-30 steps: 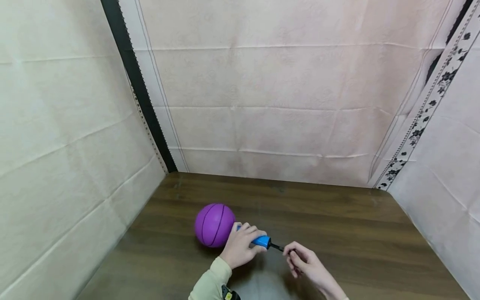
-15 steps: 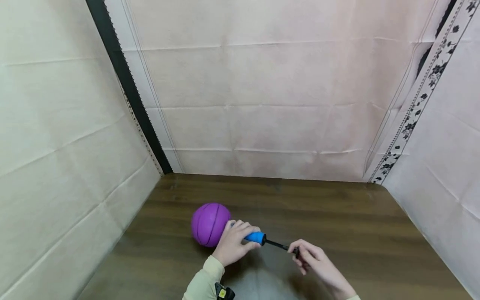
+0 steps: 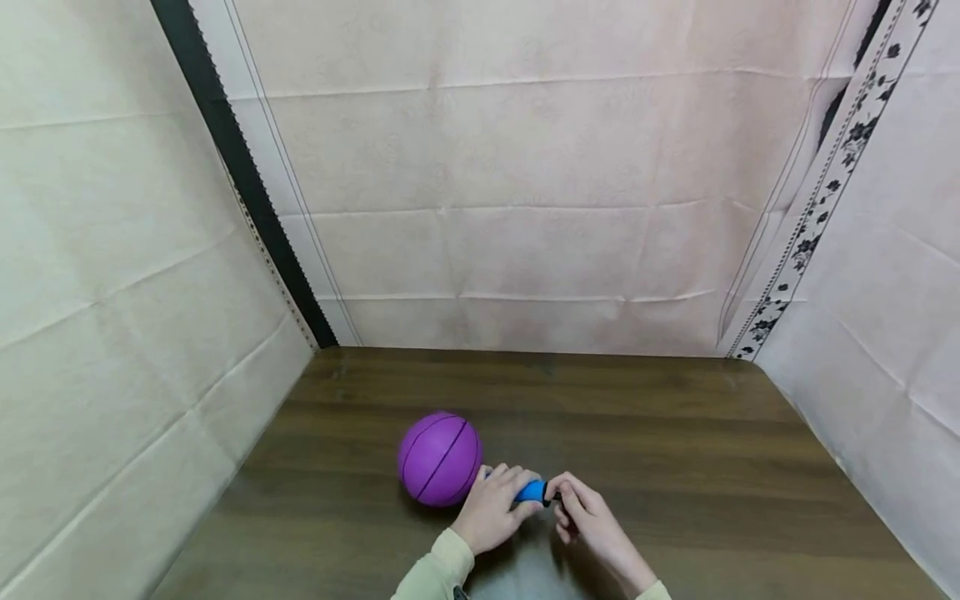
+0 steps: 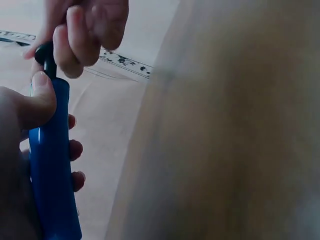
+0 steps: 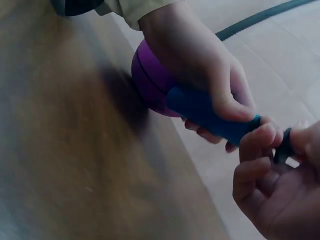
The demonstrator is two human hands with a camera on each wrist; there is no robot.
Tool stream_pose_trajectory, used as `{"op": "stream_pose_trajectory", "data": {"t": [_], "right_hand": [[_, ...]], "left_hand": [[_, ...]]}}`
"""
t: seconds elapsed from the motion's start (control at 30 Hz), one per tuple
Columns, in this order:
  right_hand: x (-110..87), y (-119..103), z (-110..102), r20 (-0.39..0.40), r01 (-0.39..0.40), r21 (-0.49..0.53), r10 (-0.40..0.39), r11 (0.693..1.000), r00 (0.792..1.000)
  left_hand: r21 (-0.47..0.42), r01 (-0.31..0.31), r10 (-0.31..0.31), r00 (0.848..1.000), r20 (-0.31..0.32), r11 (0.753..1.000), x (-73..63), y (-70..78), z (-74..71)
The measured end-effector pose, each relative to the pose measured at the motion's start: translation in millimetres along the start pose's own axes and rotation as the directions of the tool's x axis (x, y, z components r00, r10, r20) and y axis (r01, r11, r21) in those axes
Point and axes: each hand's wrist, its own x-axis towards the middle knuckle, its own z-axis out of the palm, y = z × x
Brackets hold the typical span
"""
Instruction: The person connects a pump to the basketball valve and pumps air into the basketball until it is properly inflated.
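A purple ball (image 3: 440,459) with black seam lines rests on the wooden table. Just right of it, my left hand (image 3: 495,507) grips the blue barrel of a ball pump (image 3: 532,492), thumb on one side and fingers round the other. My right hand (image 3: 588,521) holds the pump's black handle (image 4: 45,51) at the outer end, close to the barrel. Only a short bit of black rod shows in the left wrist view. In the right wrist view the barrel's inner end overlaps the ball; the left hand hides part of the barrel.
The brown wood-grain table (image 3: 637,433) extends around the hands. Pale creased cloth walls (image 3: 510,208) enclose it at the back and both sides. A black strip (image 3: 247,175) runs down the left corner, a floral band (image 3: 832,187) down the right.
The right hand first drew the handle outward, lengthening the visible rod, then brought it back to the barrel. The left hand keeps its grip beside the ball. The head view has shifted slightly.
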Motion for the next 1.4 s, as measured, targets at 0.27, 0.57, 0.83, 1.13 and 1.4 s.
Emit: {"op": "stream_pose_trajectory", "data": {"t": [0.27,0.57,0.83,1.13,1.4], "right_hand": [[-15.5,-4.7,-17.9,0.135,0.035,0.044,-0.041,0.998,0.99],[-26.2,-22.3,-38.2,0.078,0.146,0.181,-0.162,0.973,0.984],[-0.3,3.2,-5.8,0.109,0.099,0.142,-0.114,0.985,0.987],[-13.1,-10.6,-22.8,0.088,0.109,-0.011,-0.108,0.994,0.99],[-23.0,-31.6,-44.5,0.061,0.141,0.003,-0.141,0.99,0.988]], "left_hand": [[0.031,-0.06,0.061,0.997,-0.044,0.998,-8.4,-15.6,-23.5],[-0.002,0.004,-0.004,0.998,-0.069,1.0,0.2,-20.0,-32.9],[0.016,-0.045,0.046,0.998,-0.053,0.999,-0.2,-9.2,-8.3],[0.006,-0.056,0.056,0.994,-0.093,0.998,-0.3,-20.6,-26.2],[-0.036,-0.001,-0.004,0.991,-0.134,0.999,0.4,-29.3,-38.2]]}}
